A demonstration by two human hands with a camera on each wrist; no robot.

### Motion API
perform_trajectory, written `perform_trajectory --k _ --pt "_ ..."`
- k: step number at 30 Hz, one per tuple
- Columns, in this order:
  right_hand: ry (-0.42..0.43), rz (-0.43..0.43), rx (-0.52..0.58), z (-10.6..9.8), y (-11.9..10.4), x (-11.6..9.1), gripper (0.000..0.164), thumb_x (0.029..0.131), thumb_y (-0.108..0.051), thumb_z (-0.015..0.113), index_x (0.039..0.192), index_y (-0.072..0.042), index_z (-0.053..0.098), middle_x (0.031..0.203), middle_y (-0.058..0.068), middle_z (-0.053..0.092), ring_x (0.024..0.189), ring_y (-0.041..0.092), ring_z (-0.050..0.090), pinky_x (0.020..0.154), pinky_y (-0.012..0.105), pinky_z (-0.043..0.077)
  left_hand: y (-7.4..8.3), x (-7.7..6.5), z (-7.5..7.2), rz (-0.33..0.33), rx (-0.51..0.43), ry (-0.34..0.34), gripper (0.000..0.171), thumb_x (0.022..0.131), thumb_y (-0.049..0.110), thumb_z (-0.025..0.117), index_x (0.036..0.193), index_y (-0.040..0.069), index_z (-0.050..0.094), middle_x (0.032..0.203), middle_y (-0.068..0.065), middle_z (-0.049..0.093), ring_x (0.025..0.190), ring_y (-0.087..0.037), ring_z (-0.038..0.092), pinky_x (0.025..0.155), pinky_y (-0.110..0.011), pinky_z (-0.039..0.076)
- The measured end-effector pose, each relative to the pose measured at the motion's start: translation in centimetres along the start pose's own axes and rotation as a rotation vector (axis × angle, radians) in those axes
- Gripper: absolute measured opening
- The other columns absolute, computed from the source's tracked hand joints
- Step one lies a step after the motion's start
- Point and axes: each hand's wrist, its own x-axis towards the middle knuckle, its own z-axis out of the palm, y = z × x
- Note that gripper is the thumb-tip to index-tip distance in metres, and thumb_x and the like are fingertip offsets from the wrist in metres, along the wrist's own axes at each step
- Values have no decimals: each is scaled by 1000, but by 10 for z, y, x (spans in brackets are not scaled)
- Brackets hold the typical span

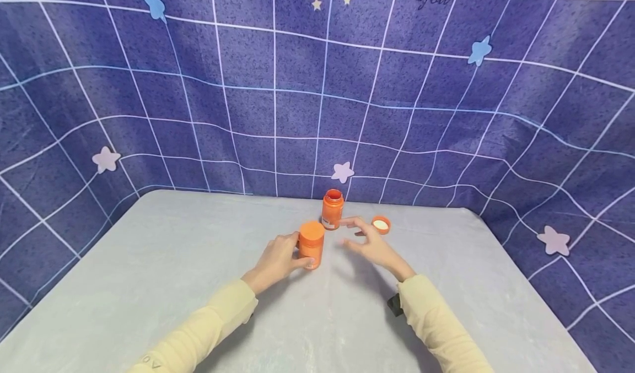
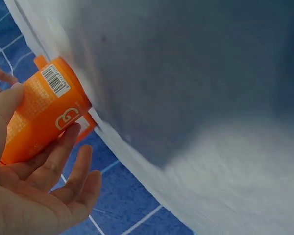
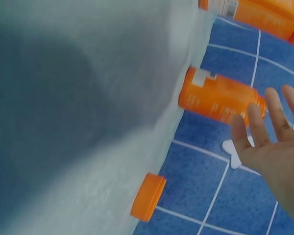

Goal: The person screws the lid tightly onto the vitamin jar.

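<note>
My left hand [image 1: 276, 261] grips a capped orange bottle [image 1: 311, 247], thumb on one side and fingers on the other. The left wrist view shows a barcode and a white logo on this bottle [image 2: 49, 105]. Just behind it and slightly right stands a second orange bottle [image 1: 332, 210], uncapped with its mouth facing up. My right hand [image 1: 373, 246] hovers beside that bottle, fingers spread and holding nothing; in the right wrist view they appear near its neck [image 3: 257, 100]. An orange screw cap [image 1: 381, 225] lies right of the uncapped bottle, its white inside facing up.
Everything stands on a table with a pale grey cover [image 1: 198, 241]. Close behind its back edge hangs a dark blue curtain [image 1: 297, 114] with a white grid and stars, which also runs along both sides.
</note>
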Motion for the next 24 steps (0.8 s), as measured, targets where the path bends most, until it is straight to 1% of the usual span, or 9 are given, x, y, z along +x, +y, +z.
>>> perform_trajectory --k 3,6,10,12,13,16,20,23,24 --pt "56 14 -38 -5 4 0 41 81 -4 66 119 2 53 120 19 57 111 31 50 90 51 41 -6 1 -4 -13 9 17 44 68 39 77 97 10 59 90 -5 68 82 -22 65 72 -38 50" --pt "102 33 -51 -11 10 0 39 81 -6 66 117 1 55 118 19 57 108 31 51 88 51 42 -11 1 -7 -31 6 26 44 68 38 77 97 10 59 91 -6 68 82 -23 65 72 -39 50" --pt "150 54 -49 -18 19 -1 36 81 -5 65 115 3 56 117 22 57 106 35 51 89 54 40 -19 2 -12 -72 2 22 44 69 37 77 99 10 59 92 -7 68 84 -24 65 73 -39 49" --pt "161 75 -43 -22 14 -2 34 82 -2 64 114 6 55 116 24 56 106 37 51 91 54 40 -22 2 -14 -86 4 22 44 70 36 77 99 9 59 92 -8 68 84 -24 65 73 -40 49" --pt "166 85 -46 -24 16 -3 34 82 -2 63 114 6 54 116 25 55 107 39 51 91 53 41 -24 2 -15 -91 3 25 44 70 36 77 99 9 59 93 -8 68 84 -25 65 73 -40 50" --pt "172 119 -30 -31 5 -6 32 82 2 60 112 11 52 116 31 52 107 43 49 91 54 41 -30 3 -18 -97 6 34 45 70 36 76 100 7 59 93 -10 68 84 -25 65 73 -40 50" --pt "200 124 -63 -38 3 -9 30 81 6 60 108 13 53 108 33 54 100 42 52 80 41 49 -36 3 -21 -102 9 53 46 71 36 76 100 5 59 90 -12 68 82 -26 64 72 -41 49" --pt "214 136 -84 -41 17 -8 30 80 6 61 108 14 53 103 32 56 95 40 54 72 26 48 -40 4 -23 -115 13 61 47 72 37 75 100 4 58 90 -13 67 82 -27 64 73 -42 49" --pt "215 146 -83 -43 24 -7 30 81 5 61 108 14 53 104 32 56 95 41 54 71 23 47 -41 4 -24 -121 13 64 47 72 36 75 101 3 58 90 -13 67 81 -27 64 73 -42 49"
